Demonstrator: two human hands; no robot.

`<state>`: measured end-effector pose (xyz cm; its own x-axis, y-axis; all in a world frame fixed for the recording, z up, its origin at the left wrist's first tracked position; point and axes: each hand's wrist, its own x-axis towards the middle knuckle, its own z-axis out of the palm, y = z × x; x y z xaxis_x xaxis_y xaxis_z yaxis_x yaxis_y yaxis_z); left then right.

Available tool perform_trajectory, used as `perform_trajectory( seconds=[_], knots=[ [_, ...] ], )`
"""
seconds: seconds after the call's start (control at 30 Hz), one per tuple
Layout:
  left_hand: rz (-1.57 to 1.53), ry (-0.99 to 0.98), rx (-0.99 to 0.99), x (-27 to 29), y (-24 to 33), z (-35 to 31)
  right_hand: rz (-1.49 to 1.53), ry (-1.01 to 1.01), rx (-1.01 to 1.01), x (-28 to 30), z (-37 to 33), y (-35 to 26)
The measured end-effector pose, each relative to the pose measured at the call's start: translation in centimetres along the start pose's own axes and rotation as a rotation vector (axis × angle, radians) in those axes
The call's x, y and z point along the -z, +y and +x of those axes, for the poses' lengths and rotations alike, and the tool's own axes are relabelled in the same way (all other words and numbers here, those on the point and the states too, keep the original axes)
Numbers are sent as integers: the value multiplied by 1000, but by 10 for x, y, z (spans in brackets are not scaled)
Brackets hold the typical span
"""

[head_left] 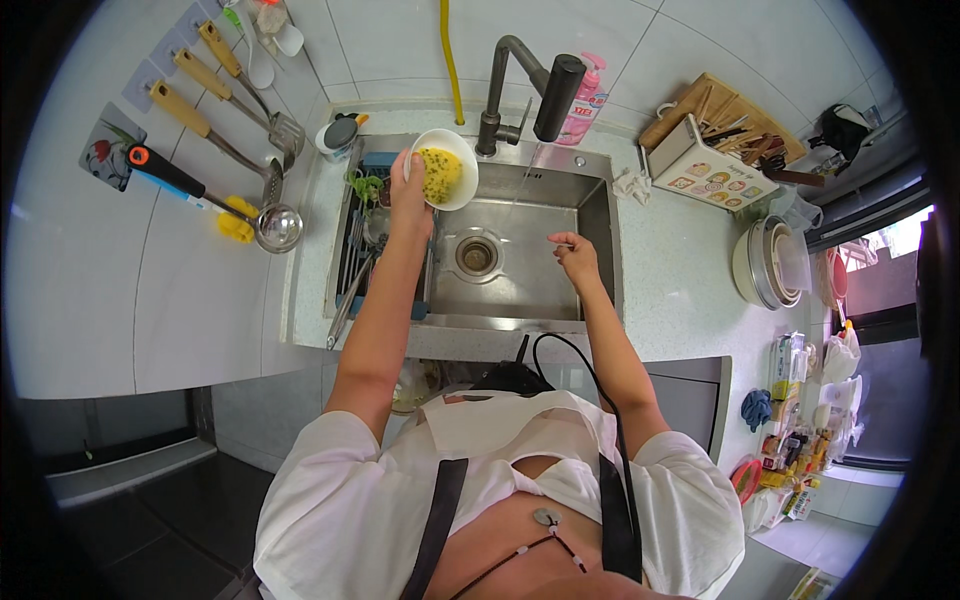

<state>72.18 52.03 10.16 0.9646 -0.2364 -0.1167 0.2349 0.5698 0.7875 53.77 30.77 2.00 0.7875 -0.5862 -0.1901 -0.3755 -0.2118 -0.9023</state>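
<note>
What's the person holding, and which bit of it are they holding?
The left hand holds a white bowl by its left side. The right hand holds nothing that I can see.

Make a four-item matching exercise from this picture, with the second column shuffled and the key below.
1. White bowl
2. Right hand
3. Pump bottle
4. Drain

A. Pink, beside the faucet
B. Set in the floor of the basin
C. Held by the left hand
D. Holding nothing visible

Pairs: 1-C, 2-D, 3-A, 4-B
</note>
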Motion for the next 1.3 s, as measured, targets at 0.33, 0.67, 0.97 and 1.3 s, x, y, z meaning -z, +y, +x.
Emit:
perform_trajectory(
  seconds=[0.33, 0.67, 0.97, 1.3],
  knots=[
    [52, -5, -8, -15, 2, -3, -12, -11, 8, 5, -2, 0],
    [64, -26, -10, -29, 6, -5, -22, 0, 11, 10, -1, 6],
    [79, -34, -10, -34, 3, -4, -29, 13, 16, 14, 0, 13],
    [112, -62, -31, -40, 3, -3, 14, 13, -15, 13, 5, 22]
  ],
)
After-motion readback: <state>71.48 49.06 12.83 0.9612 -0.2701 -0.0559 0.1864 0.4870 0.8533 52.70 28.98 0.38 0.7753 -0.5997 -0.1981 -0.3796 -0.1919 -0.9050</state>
